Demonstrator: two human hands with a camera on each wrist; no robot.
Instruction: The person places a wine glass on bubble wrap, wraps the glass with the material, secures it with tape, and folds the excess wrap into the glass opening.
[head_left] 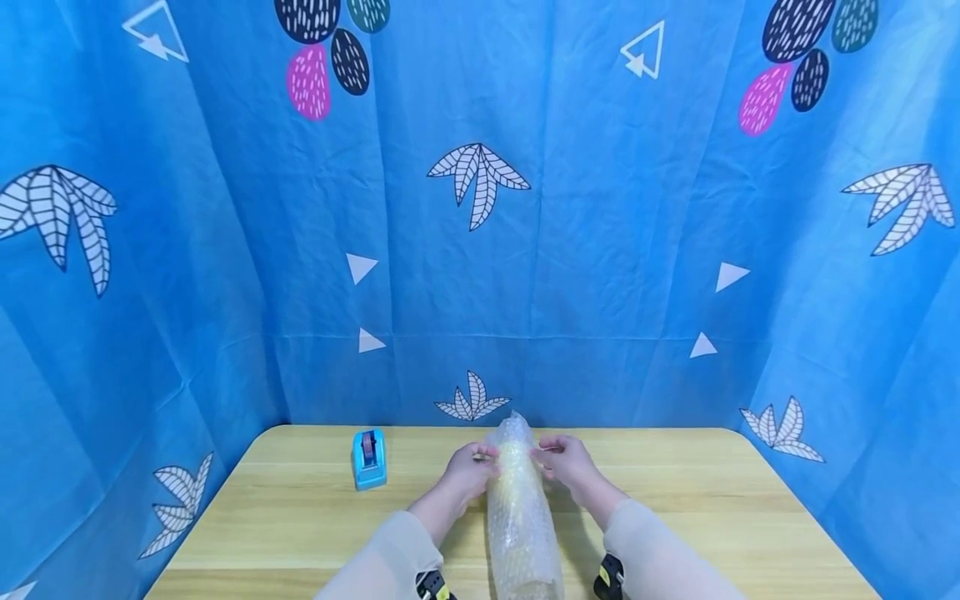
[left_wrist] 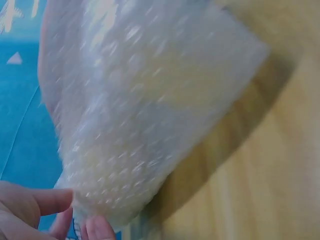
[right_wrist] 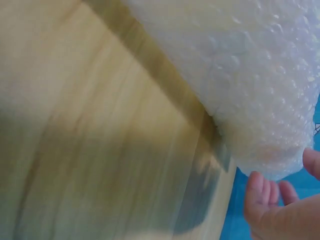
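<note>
A long bundle of clear bubble wrap [head_left: 521,508] lies lengthwise on the table, with something yellowish showing faintly through it. At the far end, my left hand [head_left: 471,472] is on the left side; its thumb and fingers pinch the wrap's edge in the left wrist view. My right hand [head_left: 573,467] is on the opposite side. In the right wrist view its bent fingers [right_wrist: 256,192] meet the rounded end of the wrap, thumb apart from them. The contents of the bundle are hidden by the layers.
A blue tape dispenser [head_left: 369,460] with a roll of tape stands left of the bundle on the wooden table [head_left: 292,500]. A blue patterned curtain [head_left: 465,292] encloses the table's back and sides. The bundle's near end runs out of the head view.
</note>
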